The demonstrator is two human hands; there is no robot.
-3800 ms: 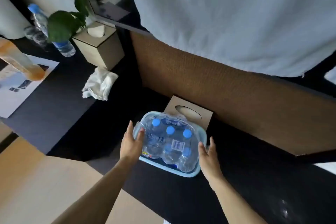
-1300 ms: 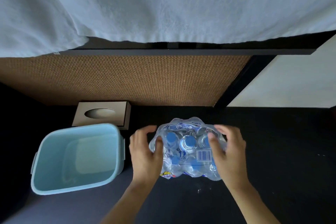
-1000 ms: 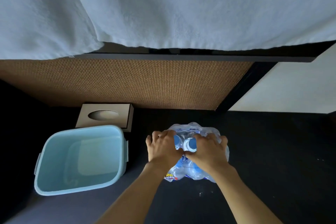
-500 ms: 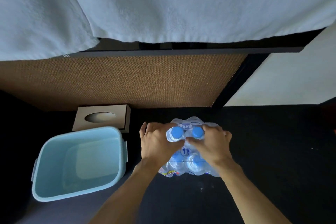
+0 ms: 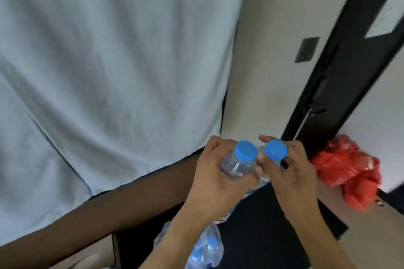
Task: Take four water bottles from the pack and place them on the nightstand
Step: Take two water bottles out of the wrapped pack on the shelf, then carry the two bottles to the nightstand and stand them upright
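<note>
Both hands are raised side by side — the left hand [image 5: 215, 183] wraps one bottle [image 5: 237, 162], the right hand [image 5: 293, 178] grips another bottle [image 5: 274, 152], caps up — above the pack [image 5: 205, 249] on the floor.

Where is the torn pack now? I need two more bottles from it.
In the head view, the pack lies low at bottom centre, on the dark floor beneath the left hand.

Above the pack [image 5: 205, 249], the left hand [image 5: 216, 183] and right hand [image 5: 293, 179] each grip a blue-capped bottle [image 5: 238, 161], apparently raised side by side
</note>
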